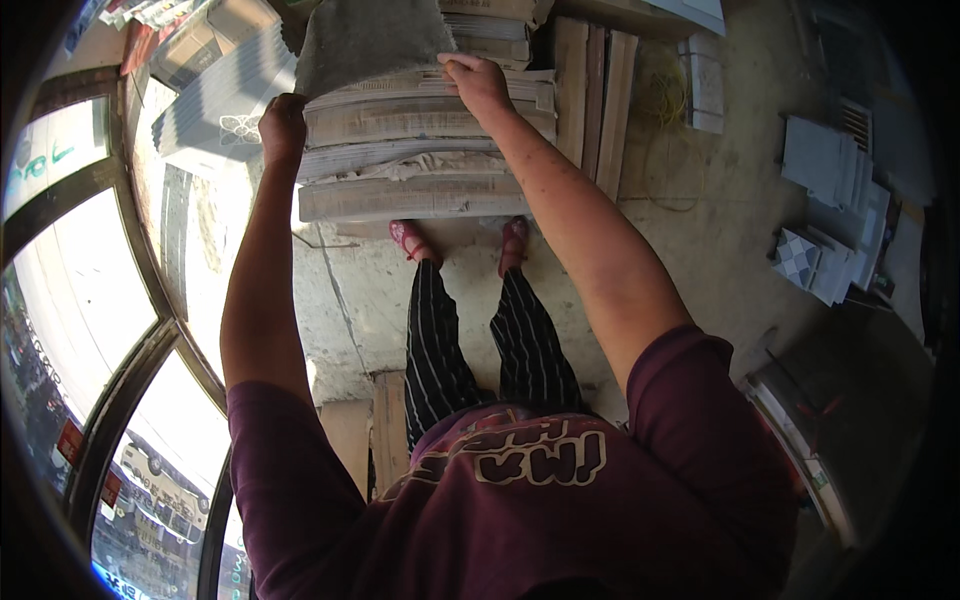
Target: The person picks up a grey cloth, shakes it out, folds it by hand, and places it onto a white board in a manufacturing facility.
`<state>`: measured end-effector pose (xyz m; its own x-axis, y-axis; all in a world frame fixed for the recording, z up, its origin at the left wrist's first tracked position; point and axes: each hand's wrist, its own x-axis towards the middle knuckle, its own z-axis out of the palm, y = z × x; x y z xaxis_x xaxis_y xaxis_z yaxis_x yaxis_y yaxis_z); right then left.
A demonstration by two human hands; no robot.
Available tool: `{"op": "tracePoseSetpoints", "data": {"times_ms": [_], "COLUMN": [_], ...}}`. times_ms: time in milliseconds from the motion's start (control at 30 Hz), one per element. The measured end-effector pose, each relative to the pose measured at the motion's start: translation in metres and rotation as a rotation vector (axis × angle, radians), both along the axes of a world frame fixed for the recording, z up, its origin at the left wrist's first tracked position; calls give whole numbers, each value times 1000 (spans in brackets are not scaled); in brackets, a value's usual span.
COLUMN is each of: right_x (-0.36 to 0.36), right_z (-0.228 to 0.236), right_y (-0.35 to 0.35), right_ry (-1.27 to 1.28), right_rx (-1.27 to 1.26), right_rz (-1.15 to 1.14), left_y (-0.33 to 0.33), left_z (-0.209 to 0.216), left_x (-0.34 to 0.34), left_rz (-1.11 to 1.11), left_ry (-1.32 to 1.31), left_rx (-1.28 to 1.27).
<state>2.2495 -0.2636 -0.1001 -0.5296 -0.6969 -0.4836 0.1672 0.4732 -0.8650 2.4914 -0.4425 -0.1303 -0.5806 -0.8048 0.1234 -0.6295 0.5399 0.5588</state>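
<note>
A grey cloth (372,38) is stretched out between my two hands at the top of the view, its far part cut off by the picture's edge. My left hand (283,128) is closed at the cloth's near left corner. The near right corner is pinched in the fingers of my right hand (480,86). Below the cloth lie several flat cardboard boxes (400,122) in a row, their long edges facing me. A crumpled pale strip (430,165) rests along one of them, nearer to me than the cloth.
More long boxes (590,90) stand right of the row, beside a tangle of yellow cord (668,100) on the floor. Stacked tiles or panels (825,215) are at the far right. Glass doors with dark frames (150,250) run along the left. My feet are close to the nearest box.
</note>
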Motion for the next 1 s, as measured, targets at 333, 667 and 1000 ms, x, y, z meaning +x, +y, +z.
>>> {"op": "tracePoseSetpoints", "data": {"times_ms": [333, 667, 1000], "right_x": [67, 78, -30], "right_z": [-88, -34, 26], "right_y": [162, 318, 290], "right_ry": [115, 140, 143], "right_rx": [258, 671, 172], "right_rz": [88, 272, -216], "left_y": [189, 346, 274], "left_z": [-39, -20, 43], "left_x": [81, 89, -30], "left_rz": [30, -49, -138], "left_ry": [-89, -167, 2], "left_rx": [425, 767, 651]}}
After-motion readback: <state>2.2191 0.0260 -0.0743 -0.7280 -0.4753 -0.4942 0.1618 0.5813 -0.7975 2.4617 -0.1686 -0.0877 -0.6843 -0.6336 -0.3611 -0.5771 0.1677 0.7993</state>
